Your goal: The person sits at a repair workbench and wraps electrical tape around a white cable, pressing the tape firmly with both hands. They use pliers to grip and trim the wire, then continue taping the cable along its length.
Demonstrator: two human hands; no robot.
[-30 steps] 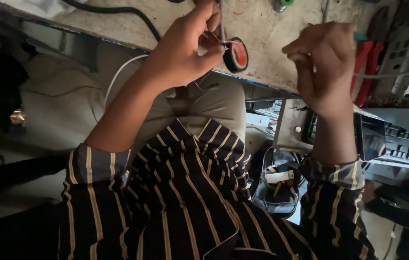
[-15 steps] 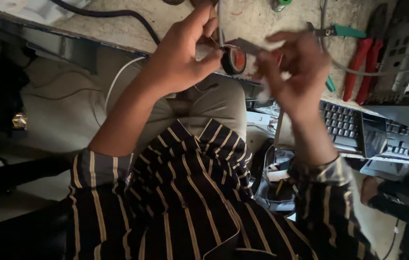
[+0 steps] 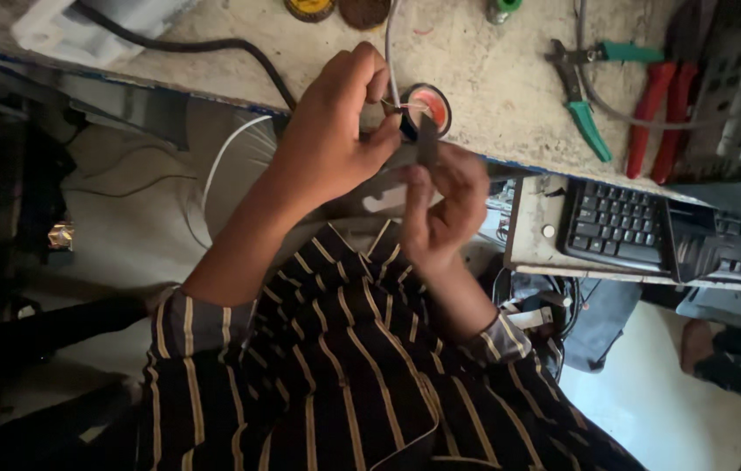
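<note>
My left hand [image 3: 336, 139] pinches a thin grey wire [image 3: 391, 52] between thumb and fingers, with the wire's bared end at my fingertips. The wire runs up across the worn bench top [image 3: 475, 61]. My right hand [image 3: 445, 205] is just below and to the right, holding a short strip of black tape [image 3: 427, 139] upright against the wire's end. A black tape roll [image 3: 439, 98] with a red-orange centre lies on the bench right behind both hands. Striped shirt sleeves cover both forearms.
Green-handled pliers [image 3: 580, 96] and red-handled pliers [image 3: 658, 113] lie on the bench to the right. A black keyboard [image 3: 615, 227] sits on a lower shelf. A thick black cable [image 3: 213, 44] and a white box [image 3: 82, 26] are at the left. More cables hang below.
My right hand has swung in from the right and lowered, bringing the tape strip against the wire. My left hand stays at the tape roll holding the wire.
</note>
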